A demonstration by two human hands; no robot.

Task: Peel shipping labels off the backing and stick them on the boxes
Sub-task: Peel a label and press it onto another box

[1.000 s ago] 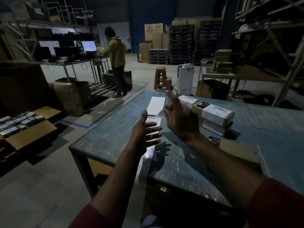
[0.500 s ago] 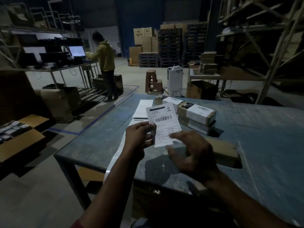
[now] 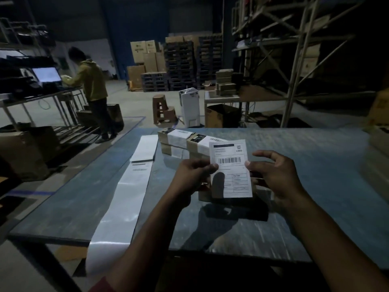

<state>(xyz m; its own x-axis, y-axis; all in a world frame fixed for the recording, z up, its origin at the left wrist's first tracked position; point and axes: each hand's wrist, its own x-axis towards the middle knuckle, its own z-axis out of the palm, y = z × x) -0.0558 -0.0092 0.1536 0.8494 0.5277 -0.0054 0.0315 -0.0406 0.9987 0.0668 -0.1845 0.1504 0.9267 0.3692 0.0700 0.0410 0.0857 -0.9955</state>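
Note:
A white shipping label [image 3: 230,168] with a barcode is held upright over the table. My left hand [image 3: 194,178] pinches its left edge between thumb and fingers. My right hand [image 3: 273,175] pinches its right edge with the thumb, the other fingers spread loosely. Behind and under the label lies a flat brown box [image 3: 203,193], mostly hidden. Further back sit stacked brown boxes [image 3: 179,142] that carry white labels. A long strip of glossy backing paper [image 3: 126,197] runs along the table's left side and hangs over the front edge.
The blue-grey table [image 3: 315,175] stretches to the right. A person in a yellow hoodie [image 3: 90,83] stands at a far-left desk with a lit screen. Cartons, pallets, a stool and metal shelving fill the dim warehouse beyond.
The label came free of the backing strip and now sits between both hands. My right hand moved up from below to take its right edge, over the flat box.

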